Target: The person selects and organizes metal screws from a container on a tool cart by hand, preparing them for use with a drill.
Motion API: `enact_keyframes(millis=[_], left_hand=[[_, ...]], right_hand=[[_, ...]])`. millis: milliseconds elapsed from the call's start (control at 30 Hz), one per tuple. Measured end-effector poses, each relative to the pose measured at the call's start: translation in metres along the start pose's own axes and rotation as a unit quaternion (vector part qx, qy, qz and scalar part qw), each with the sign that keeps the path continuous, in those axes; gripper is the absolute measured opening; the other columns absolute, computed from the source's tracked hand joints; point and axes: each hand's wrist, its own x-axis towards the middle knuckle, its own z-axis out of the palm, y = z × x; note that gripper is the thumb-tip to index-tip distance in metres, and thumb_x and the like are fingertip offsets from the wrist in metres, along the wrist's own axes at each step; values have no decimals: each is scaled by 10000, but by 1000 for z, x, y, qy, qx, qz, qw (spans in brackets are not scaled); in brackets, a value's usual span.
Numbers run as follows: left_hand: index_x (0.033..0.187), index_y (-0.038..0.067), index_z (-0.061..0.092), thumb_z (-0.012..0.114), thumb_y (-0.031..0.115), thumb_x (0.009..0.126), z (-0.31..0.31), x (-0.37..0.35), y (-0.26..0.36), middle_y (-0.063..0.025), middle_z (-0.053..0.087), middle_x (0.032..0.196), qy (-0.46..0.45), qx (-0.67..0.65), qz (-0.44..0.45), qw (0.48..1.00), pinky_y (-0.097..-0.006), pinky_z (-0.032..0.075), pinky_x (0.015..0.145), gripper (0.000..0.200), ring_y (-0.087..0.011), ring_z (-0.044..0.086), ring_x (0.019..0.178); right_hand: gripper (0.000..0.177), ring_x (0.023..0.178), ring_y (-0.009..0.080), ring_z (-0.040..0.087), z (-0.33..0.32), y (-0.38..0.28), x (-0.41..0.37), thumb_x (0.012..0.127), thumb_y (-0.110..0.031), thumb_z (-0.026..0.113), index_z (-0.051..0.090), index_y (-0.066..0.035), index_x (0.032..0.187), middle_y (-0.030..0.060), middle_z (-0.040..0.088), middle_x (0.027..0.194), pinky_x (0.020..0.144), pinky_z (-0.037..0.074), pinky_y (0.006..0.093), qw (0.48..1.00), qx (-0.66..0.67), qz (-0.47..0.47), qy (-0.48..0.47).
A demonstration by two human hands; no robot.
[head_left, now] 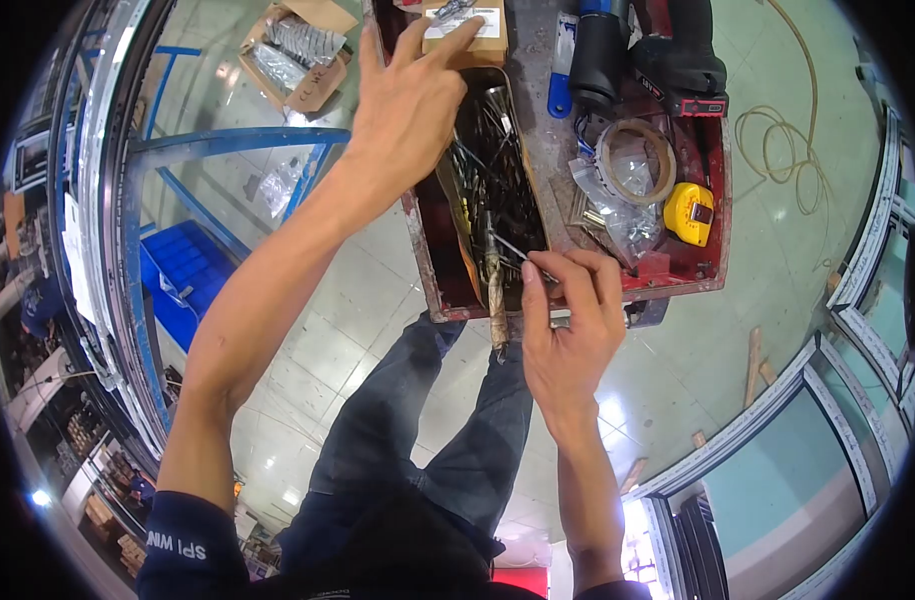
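My left hand [410, 105] has its fingers spread, fingertips over a small cardboard box [478, 48] with a white label. Between the thumb and fingers of my right hand [576, 325] is a thin metal rod [514, 247], possibly a drill bit; I cannot tell its exact kind. Both hands are at an open narrow container [531, 190] full of dark, thin metal pieces [493, 145]. A long tool wrapped in tan tape [497, 305] pokes out over the near edge, just left of my right fingertips.
The red metal toolbox [720, 165] also holds a tape roll [666, 160], a yellow tape measure [689, 214], plastic bags [633, 225] and a black power tool [678, 60]. Left are a blue metal frame [238, 142] and an open carton [323, 88]. Window frames [828, 410] stand right.
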Motion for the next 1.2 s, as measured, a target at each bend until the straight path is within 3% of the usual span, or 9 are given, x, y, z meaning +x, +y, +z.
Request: enact_keyframes(millis=[100, 267, 400, 500, 667, 767, 1033, 1167, 1200], left_hand=[[860, 90, 789, 776, 86, 780, -40, -20, 12, -20, 465, 1580, 38, -43, -7, 998, -634, 277, 1172, 80, -352, 427, 1422], [1014, 123, 798, 788, 166, 823, -59, -51, 23, -23, 574, 1014, -42, -203, -4, 978, -512, 303, 1135, 196, -250, 545, 1063], [1017, 101, 789, 742, 212, 890, -55, -41, 6, -32, 598, 985, -159, -236, 67, 956, -464, 333, 1076, 174, -244, 566, 1026], [1033, 88, 785, 726, 187, 899, -52, -22, -7, -41, 614, 984, -60, -129, 45, 989, -463, 329, 1087, 176, -248, 571, 1043], [1003, 86, 722, 707, 113, 895, -27, 6, -8, -77, 646, 1299, 87, 62, 101, 989, -517, 240, 1176, 112, -230, 569, 1230], [891, 28, 767, 662, 172, 867, -34, 14, -13, -183, 280, 1670, -87, 32, 96, 991, -742, 108, 1180, 179, -485, 300, 1487], [941, 12, 779, 649, 150, 834, 2, 20, -30, -171, 188, 1709, -104, -12, 109, 989, -822, 33, 1122, 217, -559, 160, 1523], [1003, 37, 774, 636, 154, 854, 30, 22, -28, -162, 205, 1705, 41, 5, 128, 991, -819, 43, 1127, 234, -544, 162, 1529], [1050, 47, 776, 630, 166, 868, 4, 26, -20, -156, 226, 1698, -62, 11, 109, 992, -818, 49, 1131, 263, -532, 169, 1532]], right_hand=[[137, 777, 217, 647, -10, 2, 7, 895, 5, 744, 721, -3, 1030, 122, 631, 982, 650, 518, 316, 999, -18, -18, 22], [128, 751, 160, 632, -23, -2, 23, 919, -3, 729, 725, -2, 1047, 101, 653, 964, 673, 518, 278, 999, -23, -3, 36], [117, 746, 160, 621, -14, -4, 37, 931, -17, 723, 722, -3, 1047, 93, 650, 954, 659, 503, 286, 999, -24, -25, 27], [117, 762, 187, 626, -1, -5, 40, 923, -19, 729, 721, -8, 1039, 97, 638, 954, 671, 505, 303, 999, -21, -37, 30], [129, 814, 298, 622, 31, 0, 57, 869, -26, 746, 707, -34, 992, 111, 594, 915, 704, 513, 393, 989, -89, -112, 48], [76, 831, 307, 624, 58, 8, 88, 839, -14, 695, 674, -9, 913, 122, 588, 897, 707, 518, 419, 965, -119, -233, 28], [59, 852, 326, 613, 60, 21, 98, 800, 7, 633, 613, 4, 856, 140, 547, 885, 697, 527, 433, 939, -219, -266, -14], [122, 812, 320, 587, 63, 31, 85, 793, 20, 686, 609, -1, 885, 123, 508, 858, 672, 501, 443, 946, -187, -263, 28], [140, 810, 321, 586, 63, 32, 86, 783, 22, 698, 613, 1, 892, 123, 506, 857, 670, 498, 443, 948, -177, -262, 28]])
